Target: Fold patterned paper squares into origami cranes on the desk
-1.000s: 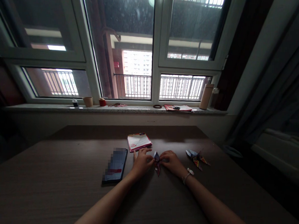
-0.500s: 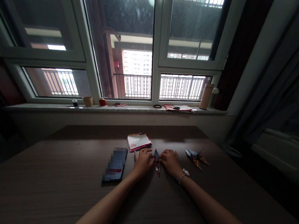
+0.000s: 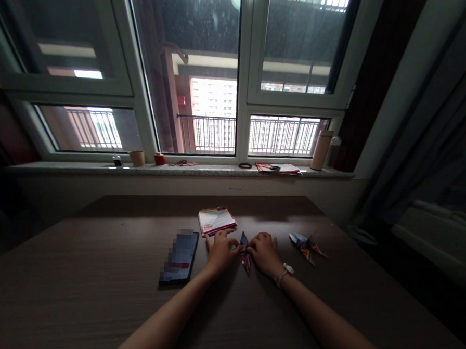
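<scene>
A small folded paper piece (image 3: 245, 253), dark with red and blue print, lies on the brown table (image 3: 94, 292) between my hands. My left hand (image 3: 220, 251) pinches its left side with curled fingers. My right hand (image 3: 265, 252), with a pale band at the wrist, pinches its right side. Both hands rest on the tabletop, and the fingertips meet at the paper's upper part.
A dark phone (image 3: 179, 257) lies left of my left hand. A stack of red-and-white paper sheets (image 3: 216, 220) sits just beyond the hands. A finished folded paper figure (image 3: 306, 246) lies to the right. The window sill (image 3: 178, 170) carries small cups, papers and a tall cylinder (image 3: 321, 150).
Both hands have slid slightly toward the window with the folded paper, closing in on it. The other things on the table have not moved.
</scene>
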### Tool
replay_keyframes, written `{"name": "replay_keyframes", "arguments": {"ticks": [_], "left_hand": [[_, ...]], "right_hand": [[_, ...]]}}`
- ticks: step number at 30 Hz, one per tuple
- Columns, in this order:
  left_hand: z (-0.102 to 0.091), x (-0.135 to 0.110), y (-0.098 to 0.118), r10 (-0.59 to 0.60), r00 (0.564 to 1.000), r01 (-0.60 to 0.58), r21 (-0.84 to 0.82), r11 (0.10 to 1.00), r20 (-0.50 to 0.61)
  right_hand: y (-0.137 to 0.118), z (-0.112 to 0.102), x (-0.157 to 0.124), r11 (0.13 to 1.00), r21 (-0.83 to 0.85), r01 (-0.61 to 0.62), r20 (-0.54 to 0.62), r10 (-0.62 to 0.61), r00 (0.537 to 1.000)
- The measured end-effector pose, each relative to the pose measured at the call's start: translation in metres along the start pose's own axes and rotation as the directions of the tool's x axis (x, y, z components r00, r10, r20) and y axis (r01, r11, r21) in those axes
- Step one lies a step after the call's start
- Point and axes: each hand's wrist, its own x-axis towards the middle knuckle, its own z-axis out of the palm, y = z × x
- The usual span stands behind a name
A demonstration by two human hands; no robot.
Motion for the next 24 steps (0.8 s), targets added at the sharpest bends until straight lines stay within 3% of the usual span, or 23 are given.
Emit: {"name": "replay_keyframes", "arguments": {"ticks": [10, 24], "left_hand": [[0.004, 0.001, -0.003, -0.028, 0.999, 0.028, -0.007, 1.0, -0.016], [0.001, 0.002, 0.003, -0.103, 0.995, 0.103, -0.024, 0.994, 0.002]], "right_hand": [[0.005, 0.005, -0.001, 0.999, 0.043, 0.006, -0.106, -0.001, 0.994], [-0.006, -0.001, 0.0, 0.999, 0.026, -0.041, -0.019, 0.042, 0.999]]}}
